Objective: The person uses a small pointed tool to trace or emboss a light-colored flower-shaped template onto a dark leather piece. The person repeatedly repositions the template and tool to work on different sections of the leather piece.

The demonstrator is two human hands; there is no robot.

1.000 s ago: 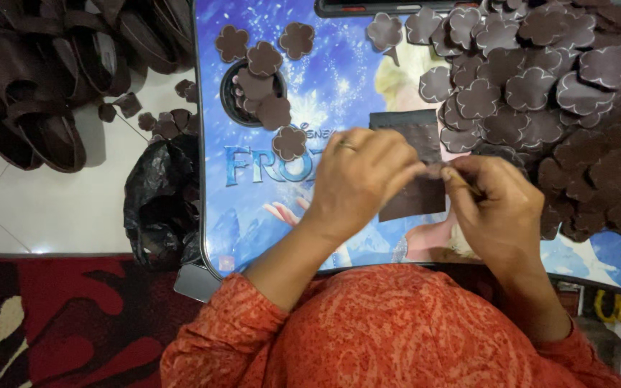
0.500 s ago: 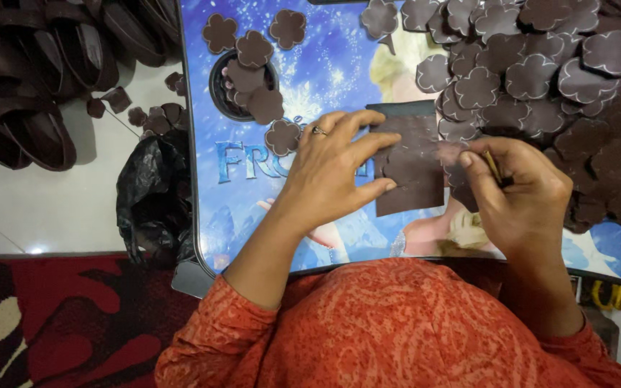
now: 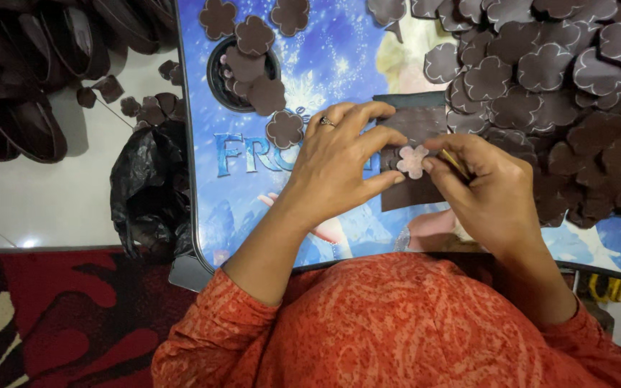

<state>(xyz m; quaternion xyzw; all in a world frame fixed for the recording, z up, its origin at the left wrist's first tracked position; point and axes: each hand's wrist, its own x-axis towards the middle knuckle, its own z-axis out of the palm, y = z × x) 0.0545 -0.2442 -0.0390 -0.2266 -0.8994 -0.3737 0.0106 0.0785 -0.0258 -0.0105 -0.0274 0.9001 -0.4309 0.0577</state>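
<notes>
Right between both hands lies a small pale flower-shaped template (image 3: 412,160), flat on a dark brown sheet (image 3: 417,121). The left hand (image 3: 339,169) (fingers spread) presses it down. Just right, the right hand (image 3: 486,188) pinches a thin pencil (image 3: 456,164)

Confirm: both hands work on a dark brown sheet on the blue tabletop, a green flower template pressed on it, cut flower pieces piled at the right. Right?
Not quite: the flower template is pale pink, not green, as the head view shows. The left hand and right hand do work on the dark brown sheet on the blue tabletop, with cut flower pieces piled at the right.
</notes>
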